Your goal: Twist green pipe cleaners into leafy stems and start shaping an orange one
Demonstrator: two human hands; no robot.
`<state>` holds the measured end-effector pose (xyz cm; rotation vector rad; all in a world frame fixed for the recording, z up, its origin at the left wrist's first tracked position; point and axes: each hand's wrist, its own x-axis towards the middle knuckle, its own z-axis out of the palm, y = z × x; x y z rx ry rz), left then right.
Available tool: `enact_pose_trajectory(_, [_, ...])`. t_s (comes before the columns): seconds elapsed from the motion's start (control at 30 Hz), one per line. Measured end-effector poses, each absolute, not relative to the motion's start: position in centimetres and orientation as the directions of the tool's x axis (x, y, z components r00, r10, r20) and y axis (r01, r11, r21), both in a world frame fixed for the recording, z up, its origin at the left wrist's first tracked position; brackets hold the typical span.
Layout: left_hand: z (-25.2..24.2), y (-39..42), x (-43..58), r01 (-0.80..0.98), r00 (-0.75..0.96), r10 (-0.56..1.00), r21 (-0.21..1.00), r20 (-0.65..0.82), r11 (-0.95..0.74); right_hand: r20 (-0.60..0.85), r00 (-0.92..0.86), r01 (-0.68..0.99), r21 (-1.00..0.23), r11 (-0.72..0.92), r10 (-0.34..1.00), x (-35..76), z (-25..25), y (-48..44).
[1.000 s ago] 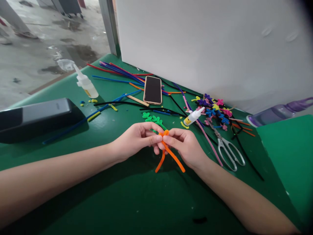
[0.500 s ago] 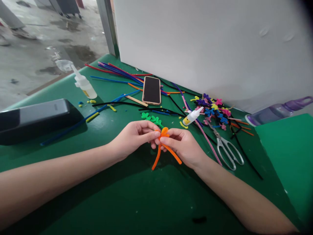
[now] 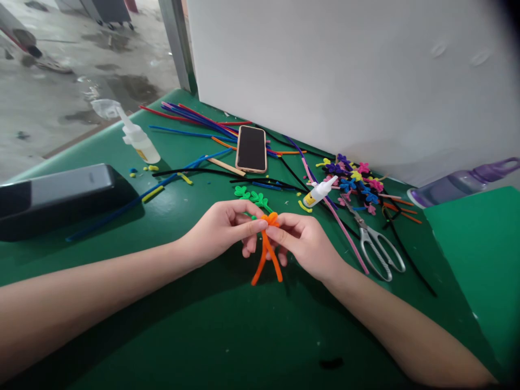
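Observation:
An orange pipe cleaner (image 3: 266, 252) is bent into small loops at its top, with two loose ends hanging down and crossing just below my fingers. My left hand (image 3: 233, 225) pinches it from the left between thumb and fingers. From the right, my right hand (image 3: 303, 238) pinches the same piece, the two thumbs nearly meeting over the loops. Just behind my hands lie green pipe-cleaner shapes (image 3: 252, 196) on the green table (image 3: 203, 330). Part of the orange loops is hidden by my fingertips.
A phone (image 3: 251, 149) lies among loose pipe cleaners (image 3: 203, 122). A small glue bottle (image 3: 320, 192), scissors (image 3: 376, 244) and a pile of coloured flowers (image 3: 357, 181) are to the right, near a purple bottle (image 3: 459, 181). Leftward are a larger glue bottle (image 3: 142, 143) and a black box (image 3: 60, 197).
The right loose end of the orange pipe cleaner has swung left, bringing the two ends closer together. The loops have turned slightly between my fingers. In the background, a person's foot has shifted.

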<state>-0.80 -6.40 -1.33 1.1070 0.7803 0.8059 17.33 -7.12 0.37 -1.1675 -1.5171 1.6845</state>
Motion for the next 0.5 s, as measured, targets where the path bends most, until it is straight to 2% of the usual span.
enact_pose_trajectory(0.1, [-1.41,-6.38,-0.80,-0.154,0.494,0.862,0.964,-0.117,0.219,-0.247,-0.464,0.169,-0.967,-0.189,0.851,17.22,0.56,-7.33])
enact_pose_trajectory(0.3, [-1.24,-6.21,-0.91,-0.077,0.427,0.898,0.985,-0.105,0.152,-0.207,-0.503,0.180,-0.975,-0.133,0.839,17.19,0.62,-7.36])
enact_pose_trajectory(0.5, [-1.07,-6.13,-0.88,-0.075,0.386,0.918,0.989,-0.091,0.130,-0.205,-0.460,0.184,-0.974,-0.133,0.864,17.36,0.26,-7.24])
